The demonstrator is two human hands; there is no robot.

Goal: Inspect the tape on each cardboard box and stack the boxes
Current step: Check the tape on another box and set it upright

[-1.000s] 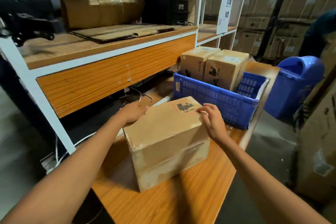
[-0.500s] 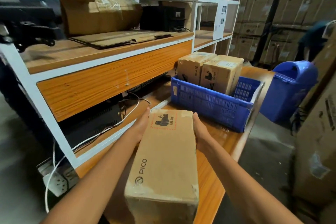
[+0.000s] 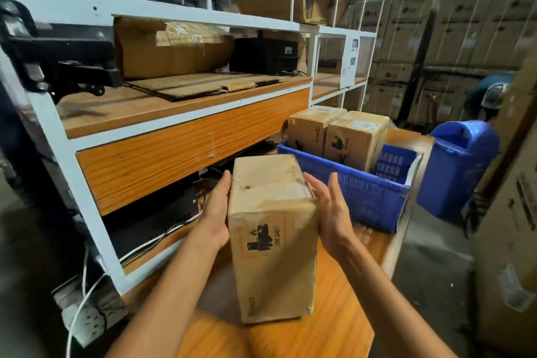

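Note:
A brown cardboard box (image 3: 273, 241) stands upright on end above the wooden table (image 3: 334, 331), its taped top face tilted toward me and a red-bordered black label on its front. My left hand (image 3: 216, 213) presses flat against the box's left side. Against its right side lies my right hand (image 3: 329, 209), fingers straight and pointing up. Two more cardboard boxes (image 3: 311, 129) (image 3: 353, 139) stand side by side in a blue plastic crate (image 3: 363, 197) behind it.
A white-framed wooden shelf unit (image 3: 180, 148) runs along the left, holding flattened cardboard and black devices. A power strip (image 3: 87, 317) with white cables hangs at the lower left. A blue bin (image 3: 459, 166) stands right of the table, near stacked cartons and a bent-over person (image 3: 488, 96).
The box was turned from lying flat to lying lengthwise, then tipped upright on end with the label now facing me. Both hands moved to its sides. My view rose.

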